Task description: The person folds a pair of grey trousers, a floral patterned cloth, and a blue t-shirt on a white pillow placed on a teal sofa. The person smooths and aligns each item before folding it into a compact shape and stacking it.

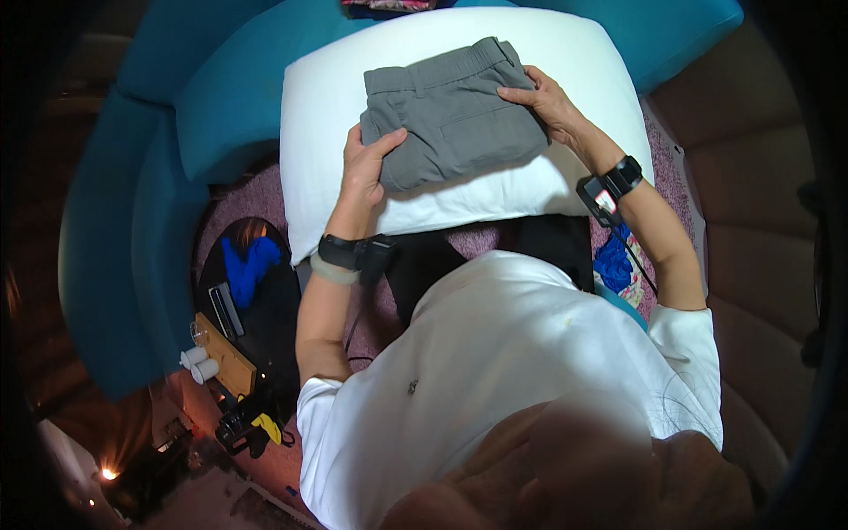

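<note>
A folded grey garment [450, 119] is stretching between the two hands, over the middle of the white cushion [322, 102], its elastic waistband [446, 69] facing the cushion's far edge. The left hand [362, 172] is pinching the garment's left side: the thumb is pressing on the upper face while the other fingers are curling around the outer edge (their tips are hiding underneath, so I cannot tell how they are spaced). The right hand [556, 110] is pinching the upper right side, its thumb resting just nearside of the waistband, its fingers wrapping behind. The garment is slanting, its right end reaching closer to the far edge; whether it is touching the cushion, I cannot tell.
</note>
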Available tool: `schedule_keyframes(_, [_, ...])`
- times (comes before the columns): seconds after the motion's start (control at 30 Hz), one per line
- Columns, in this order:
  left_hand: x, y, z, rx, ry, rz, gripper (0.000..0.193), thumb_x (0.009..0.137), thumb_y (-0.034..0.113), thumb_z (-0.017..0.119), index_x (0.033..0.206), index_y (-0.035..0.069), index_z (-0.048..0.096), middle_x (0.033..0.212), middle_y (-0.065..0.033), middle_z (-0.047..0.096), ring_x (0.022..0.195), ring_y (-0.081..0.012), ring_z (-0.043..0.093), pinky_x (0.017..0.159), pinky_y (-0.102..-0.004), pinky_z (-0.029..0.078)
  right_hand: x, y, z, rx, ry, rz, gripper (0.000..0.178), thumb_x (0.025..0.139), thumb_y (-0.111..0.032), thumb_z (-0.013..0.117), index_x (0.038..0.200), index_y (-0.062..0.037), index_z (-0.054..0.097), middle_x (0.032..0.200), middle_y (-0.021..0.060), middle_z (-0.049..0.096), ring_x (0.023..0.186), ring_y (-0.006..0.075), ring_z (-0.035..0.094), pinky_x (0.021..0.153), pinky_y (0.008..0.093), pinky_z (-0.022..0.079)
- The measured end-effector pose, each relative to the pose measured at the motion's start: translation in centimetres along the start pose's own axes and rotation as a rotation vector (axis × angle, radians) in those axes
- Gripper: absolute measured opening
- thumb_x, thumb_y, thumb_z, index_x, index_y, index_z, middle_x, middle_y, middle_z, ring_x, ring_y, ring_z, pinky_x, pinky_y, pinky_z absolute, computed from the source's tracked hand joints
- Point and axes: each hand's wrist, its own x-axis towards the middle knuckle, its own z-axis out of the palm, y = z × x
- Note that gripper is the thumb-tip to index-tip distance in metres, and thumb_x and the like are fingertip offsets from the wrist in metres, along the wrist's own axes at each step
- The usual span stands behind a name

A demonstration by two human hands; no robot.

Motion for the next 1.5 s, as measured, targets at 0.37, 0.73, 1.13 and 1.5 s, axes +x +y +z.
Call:
schedule_keyframes(0.37, [6.3, 3.2, 2.0, 0.614, -0.261, 0.367, 0.083, 0.085, 0.032, 0.078, 0.150, -0.001, 0.037, 0.137, -0.0203, 0.054, 0.123, -0.0306, 0.057, 0.096, -0.0329, 0.051, 0.8, 0.6, -5.6, 0.272, -0.079, -0.327, 0.035, 0.086, -0.003, 0.068, 0.121, 0.0003, 0.060, 0.115, 0.0122, 0.067, 0.102, 0.0221, 0.065, 0.091, 0.0376, 0.053])
schedule_keyframes(0.73, [10.9, -11.6, 14.9, 0.902, 0.168, 0.888, 0.075, 0.071, 0.010, 0.086, 0.137, 0.003, 0.050, 0.115, -0.0189, 0.065, 0.104, -0.0251, 0.064, 0.087, -0.0388, 0.054, 0.8, 18.8, -16.1, 0.521, 0.200, -0.442, 0.036, 0.089, -0.005, 0.067, 0.123, 0.0012, 0.057, 0.116, 0.0174, 0.065, 0.104, 0.0303, 0.065, 0.089, 0.0467, 0.056])
schedule_keyframes(1.13, [19.1, -7.2, 9.1, 1.291, 0.270, 0.900, 0.062, 0.081, 0.029, 0.080, 0.133, 0.006, 0.056, 0.126, -0.0213, 0.062, 0.109, -0.0328, 0.064, 0.089, -0.0431, 0.053, 6.6, 18.7, -10.9, 0.481, 0.301, -0.375, 0.044, 0.085, -0.004, 0.072, 0.123, 0.0077, 0.054, 0.113, 0.0188, 0.066, 0.093, 0.0255, 0.068, 0.079, 0.0390, 0.059])
schedule_keyframes(1.5, [11.9, -12.6, 12.2, 1.920, 0.059, 1.494, 0.051, 0.099, 0.043, 0.052, 0.144, 0.018, 0.050, 0.155, -0.0095, 0.041, 0.145, -0.0298, 0.033, 0.107, -0.0712, 0.023, 4.2, 18.5, -8.2, -1.324, 0.644, -1.139, 0.052, 0.100, -0.040, 0.048, 0.144, -0.0126, 0.047, 0.148, 0.0170, 0.046, 0.141, 0.0357, 0.038, 0.111, 0.0654, 0.025])
